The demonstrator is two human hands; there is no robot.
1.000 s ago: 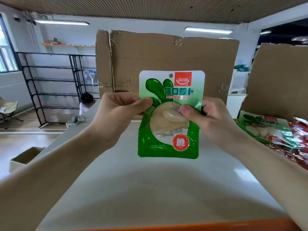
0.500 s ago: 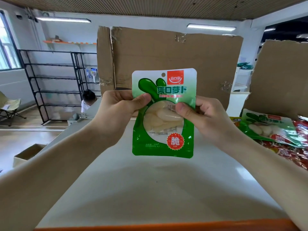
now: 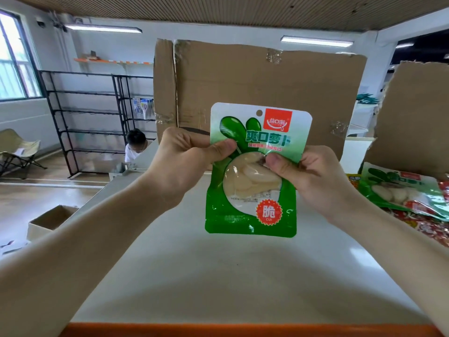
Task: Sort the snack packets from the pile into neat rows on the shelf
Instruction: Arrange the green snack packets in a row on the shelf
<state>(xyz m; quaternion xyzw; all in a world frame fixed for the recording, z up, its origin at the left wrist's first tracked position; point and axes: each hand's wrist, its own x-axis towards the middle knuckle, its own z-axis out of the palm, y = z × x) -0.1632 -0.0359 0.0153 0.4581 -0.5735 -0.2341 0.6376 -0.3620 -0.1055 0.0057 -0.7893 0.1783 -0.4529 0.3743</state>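
White shelf top [image 3: 243, 276]: broad flat surface, widest at the near side, and narrowing toward the far end. It is bounded near by an orange front lip [image 3: 243, 330]. The left edge drops to the floor, and bare white surface shows below and around the held packet. Centre cardboard panel [image 3: 267, 79]: upright at the far end of the shelf top, with a taped seam down its left part and a ragged top edge. It closes off the far side. Right cardboard panel [image 3: 418, 113]: upright at far right, with a torn left edge, closing off that side. Black wire racks [image 3: 85, 122]: far left, on the floor, well apart from the shelf. Pile of snack packets [image 3: 427, 224]: at the right edge of the shelf top below the right panel. It holds red packets with one green pile packet [image 3: 401, 188] lying on top. Held green packet [image 3: 252, 190]: upright in the air above the middle of the shelf top, printed face toward the camera, its bottom edge off the surface, apart from the pile. Left hand [image 3: 179, 161]: pinches the packet's left edge, thumb on the front and fingers curled behind. Right hand [image 3: 313, 181]: pinches the right edge the same way. Small cardboard box [image 3: 48, 220]: open, on the floor at near left.
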